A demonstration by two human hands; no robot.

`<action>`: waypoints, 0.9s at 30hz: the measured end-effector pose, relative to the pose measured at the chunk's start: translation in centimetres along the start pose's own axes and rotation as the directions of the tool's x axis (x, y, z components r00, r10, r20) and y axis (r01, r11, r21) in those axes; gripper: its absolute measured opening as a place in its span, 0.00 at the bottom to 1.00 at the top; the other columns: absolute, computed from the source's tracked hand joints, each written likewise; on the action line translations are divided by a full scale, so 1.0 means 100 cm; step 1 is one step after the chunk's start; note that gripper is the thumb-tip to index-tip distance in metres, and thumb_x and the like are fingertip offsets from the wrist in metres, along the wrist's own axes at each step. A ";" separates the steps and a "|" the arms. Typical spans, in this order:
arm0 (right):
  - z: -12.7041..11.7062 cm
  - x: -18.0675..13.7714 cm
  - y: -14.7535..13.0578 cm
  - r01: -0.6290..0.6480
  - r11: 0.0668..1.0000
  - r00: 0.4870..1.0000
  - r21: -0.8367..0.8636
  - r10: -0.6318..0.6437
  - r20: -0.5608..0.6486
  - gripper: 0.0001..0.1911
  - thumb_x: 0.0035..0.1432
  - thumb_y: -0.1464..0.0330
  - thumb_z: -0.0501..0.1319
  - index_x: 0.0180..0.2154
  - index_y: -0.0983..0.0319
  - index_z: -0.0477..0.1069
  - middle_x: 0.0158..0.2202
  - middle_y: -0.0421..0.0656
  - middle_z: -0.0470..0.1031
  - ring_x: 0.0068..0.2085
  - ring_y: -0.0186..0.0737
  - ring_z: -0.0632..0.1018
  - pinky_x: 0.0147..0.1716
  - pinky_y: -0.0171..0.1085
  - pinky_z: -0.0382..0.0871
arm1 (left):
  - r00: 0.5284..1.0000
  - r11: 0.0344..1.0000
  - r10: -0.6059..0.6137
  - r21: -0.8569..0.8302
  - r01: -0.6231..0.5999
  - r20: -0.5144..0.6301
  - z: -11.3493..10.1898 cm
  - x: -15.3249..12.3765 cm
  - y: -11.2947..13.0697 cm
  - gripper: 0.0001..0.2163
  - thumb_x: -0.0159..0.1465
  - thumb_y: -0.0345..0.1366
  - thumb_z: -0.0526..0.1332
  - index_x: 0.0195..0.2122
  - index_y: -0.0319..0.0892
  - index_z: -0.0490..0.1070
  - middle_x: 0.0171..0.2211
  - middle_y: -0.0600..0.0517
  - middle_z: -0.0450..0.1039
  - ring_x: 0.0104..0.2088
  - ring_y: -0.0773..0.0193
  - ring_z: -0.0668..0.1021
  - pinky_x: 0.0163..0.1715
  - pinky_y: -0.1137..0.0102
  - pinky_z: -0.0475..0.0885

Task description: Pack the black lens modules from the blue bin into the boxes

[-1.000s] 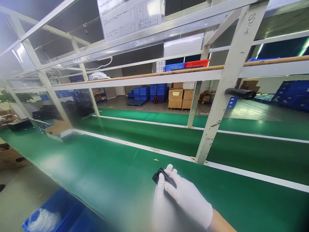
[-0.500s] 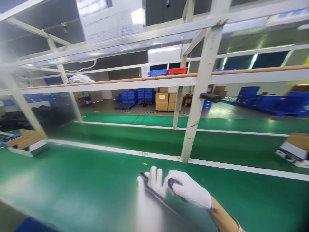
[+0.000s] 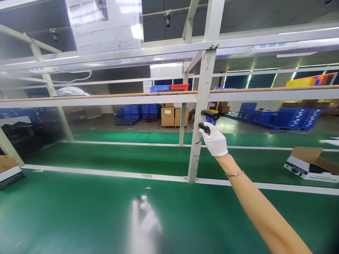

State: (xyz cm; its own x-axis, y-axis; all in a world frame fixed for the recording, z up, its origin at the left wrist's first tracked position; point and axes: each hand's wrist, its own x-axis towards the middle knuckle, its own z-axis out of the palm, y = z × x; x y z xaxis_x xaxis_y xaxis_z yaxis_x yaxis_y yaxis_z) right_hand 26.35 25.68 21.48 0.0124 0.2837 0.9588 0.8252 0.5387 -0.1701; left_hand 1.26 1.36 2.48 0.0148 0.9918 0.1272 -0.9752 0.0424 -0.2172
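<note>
My right hand (image 3: 215,141), in a white glove, is stretched out to the white frame post (image 3: 200,116) and is closed on a small black piece (image 3: 204,127). Just above it a black cylindrical handle (image 3: 210,114) hangs from the post. My left hand (image 3: 144,217), also gloved and blurred, is low over the green belt (image 3: 79,204). A small dark object (image 3: 138,200) shows at its fingertips; the fingers look curled round it.
An open cardboard box (image 3: 309,164) lies on the far belt at the right, another box (image 3: 9,171) at the left edge. A paper sheet (image 3: 104,24) hangs overhead. Blue crates (image 3: 288,117) and brown cartons (image 3: 172,116) stand beyond the frame.
My right hand left the dark object in front of me and reached up to the frame post with a small black piece. The view swung right; the left hand stayed low.
</note>
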 end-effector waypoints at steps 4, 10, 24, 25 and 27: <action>-0.011 -0.001 -0.005 -0.126 0.992 0.991 0.021 0.124 0.057 0.28 0.58 0.58 0.59 0.57 0.61 0.63 0.52 0.49 0.73 0.47 0.47 0.76 0.47 0.43 0.69 | 0.997 0.994 0.078 0.081 -0.078 0.008 0.016 0.008 0.001 0.10 0.67 0.39 0.55 0.45 0.40 0.69 0.24 0.60 0.72 0.12 0.81 0.65 0.10 0.83 0.59; -0.075 -0.068 -0.090 -0.368 0.926 0.872 0.083 0.312 0.378 0.10 0.59 0.60 0.55 0.40 0.55 0.71 0.41 0.40 0.76 0.41 0.42 0.75 0.44 0.39 0.66 | 0.961 0.936 0.276 0.225 -0.270 0.006 0.058 0.024 -0.010 0.11 0.66 0.42 0.57 0.44 0.42 0.69 0.19 0.63 0.58 0.13 0.80 0.59 0.11 0.81 0.54; -0.100 -0.153 -0.195 -0.299 0.932 0.214 0.205 -0.144 0.966 0.07 0.57 0.65 0.54 0.29 0.60 0.66 0.30 0.38 0.73 0.29 0.36 0.68 0.29 0.35 0.60 | 0.891 0.836 0.452 0.370 -0.406 -0.045 0.089 0.013 -0.033 0.09 0.63 0.42 0.60 0.39 0.42 0.69 0.17 0.64 0.47 0.12 0.80 0.53 0.09 0.80 0.49; -0.099 -0.155 -0.191 -0.323 0.911 0.216 0.258 -0.194 0.957 0.06 0.56 0.66 0.54 0.30 0.60 0.66 0.30 0.38 0.73 0.30 0.36 0.68 0.30 0.34 0.60 | 0.909 0.870 0.415 0.315 -0.380 -0.049 0.090 0.013 -0.032 0.09 0.64 0.42 0.59 0.38 0.41 0.69 0.17 0.64 0.47 0.11 0.80 0.53 0.09 0.81 0.49; -0.095 -0.159 -0.182 -0.382 0.849 0.231 0.365 -0.295 0.927 0.05 0.55 0.66 0.56 0.31 0.60 0.67 0.31 0.37 0.72 0.31 0.35 0.69 0.31 0.33 0.60 | 0.949 0.934 0.312 0.194 -0.301 -0.032 0.092 0.013 -0.029 0.10 0.66 0.42 0.56 0.37 0.40 0.68 0.16 0.64 0.47 0.11 0.80 0.55 0.09 0.81 0.50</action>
State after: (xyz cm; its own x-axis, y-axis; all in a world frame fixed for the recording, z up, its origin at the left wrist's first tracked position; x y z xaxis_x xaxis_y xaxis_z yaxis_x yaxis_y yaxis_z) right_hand 16.55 3.84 11.53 -0.7641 0.6422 0.0609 0.4896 0.6387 -0.5936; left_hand 2.06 1.39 12.18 -0.2836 0.9587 0.0218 -0.9579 -0.2821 -0.0530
